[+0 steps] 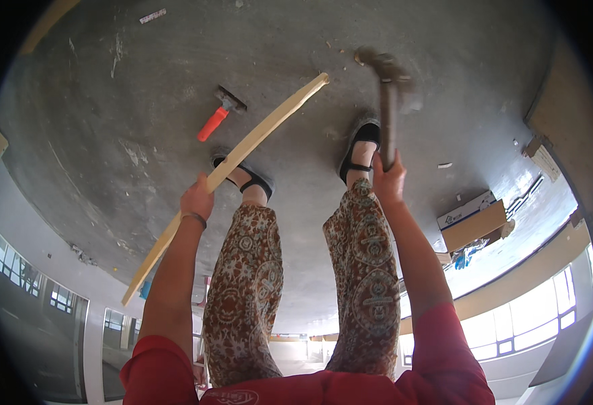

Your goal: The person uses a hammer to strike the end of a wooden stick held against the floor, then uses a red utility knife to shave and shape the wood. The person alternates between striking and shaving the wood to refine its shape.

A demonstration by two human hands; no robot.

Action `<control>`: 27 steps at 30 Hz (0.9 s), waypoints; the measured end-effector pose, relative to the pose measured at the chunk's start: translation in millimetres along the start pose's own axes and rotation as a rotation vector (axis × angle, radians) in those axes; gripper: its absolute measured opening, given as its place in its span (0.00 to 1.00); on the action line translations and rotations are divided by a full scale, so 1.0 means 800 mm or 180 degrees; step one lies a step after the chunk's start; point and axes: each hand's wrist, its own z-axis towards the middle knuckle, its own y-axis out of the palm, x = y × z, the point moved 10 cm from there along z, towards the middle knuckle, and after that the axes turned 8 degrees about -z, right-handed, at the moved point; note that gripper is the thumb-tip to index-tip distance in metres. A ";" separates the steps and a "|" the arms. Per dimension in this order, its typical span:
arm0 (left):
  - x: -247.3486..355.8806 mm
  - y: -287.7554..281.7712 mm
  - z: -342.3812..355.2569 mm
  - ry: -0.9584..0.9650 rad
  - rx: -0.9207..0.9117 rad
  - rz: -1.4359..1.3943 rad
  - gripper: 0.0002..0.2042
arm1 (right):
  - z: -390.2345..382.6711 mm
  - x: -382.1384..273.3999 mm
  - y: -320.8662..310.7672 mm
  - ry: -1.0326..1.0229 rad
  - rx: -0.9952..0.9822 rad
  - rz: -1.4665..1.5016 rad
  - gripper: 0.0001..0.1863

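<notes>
**A:** Pale wood and grey concrete: what is the left hand (196,200) doing?

**B:** Its grip is clenched round a long, thin wooden strip (242,156), taken a little below the middle. Above the grip the strip slants up and away to the right, its far end lying near the hammer head; below the grip it runs down and to the left, past the forearm.

**A:** And the right hand (389,181)?

**B:** That grip is closed on the handle of a hammer (387,101), at its lower end. The handle rises nearly straight up from the grip, and the metal head sits at the top, blurred, above the concrete floor (107,101).

**A:** How far apart are the two hands?

**B:** Well apart, with the person's patterned trousers and both feet in black strapped shoes (360,145) between and below them. The strip crosses over the left shoe just beyond the left grip.

**A:** Anything else on the floor?

**B:** A scraper with an orange-red handle (217,119) lies above the left grip, just left of the strip and clear of it. A cardboard box (472,221) sits well off to the right of the right grip.
</notes>
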 end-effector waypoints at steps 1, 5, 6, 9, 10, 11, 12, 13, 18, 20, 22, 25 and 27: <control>0.001 -0.004 -0.001 -0.0022 -0.0043 0.0034 0.11 | -0.003 0.022 0.028 0.0086 -0.0285 -0.0441 0.20; -0.001 0.023 -0.008 0.0131 -0.0215 -0.0372 0.09 | 0.008 0.036 0.039 0.0249 -0.0538 -0.0825 0.22; 0.003 0.030 -0.014 0.0349 -0.0254 -0.0716 0.09 | 0.002 0.024 0.025 0.0226 -0.0480 -0.0761 0.23; 0.010 0.070 -0.040 0.0149 -0.1389 -0.1993 0.06 | -0.010 -0.001 0.003 0.0325 -0.0481 -0.0134 0.21; 0.018 0.085 -0.055 -0.0066 -0.1944 -0.2448 0.05 | -0.013 -0.010 -0.004 0.0285 -0.0438 0.0111 0.21; 0.031 0.087 -0.074 -0.0468 -0.2479 -0.2930 0.05 | -0.015 -0.020 -0.008 0.0317 -0.0385 0.0140 0.19; 0.056 0.079 -0.096 -0.0874 -0.3015 -0.3393 0.06 | -0.018 -0.027 -0.002 0.0588 -0.0514 0.0494 0.19; 0.080 0.071 -0.120 -0.1311 -0.3550 -0.3844 0.07 | -0.022 -0.039 0.005 0.0857 -0.0650 0.0848 0.18; 0.153 0.014 -0.176 -0.1408 -0.5177 -0.5322 0.18 | -0.027 -0.129 0.093 0.0684 -0.0915 0.1687 0.18; 0.165 -0.001 -0.184 -0.1422 -0.5325 -0.5529 0.19 | -0.031 -0.163 0.133 0.0621 -0.0999 0.2007 0.17; 0.166 -0.003 -0.183 -0.1355 -0.5095 -0.5499 0.21 | -0.033 -0.191 0.161 0.0698 -0.1140 0.2502 0.16; 0.146 0.009 -0.171 -0.1496 -0.4119 -0.5365 0.20 | -0.032 -0.205 0.176 0.0928 -0.1257 0.2709 0.11; 0.105 0.008 -0.157 -0.1802 -0.2789 -0.4725 0.20 | -0.027 -0.205 0.175 0.1015 -0.1164 0.2498 0.09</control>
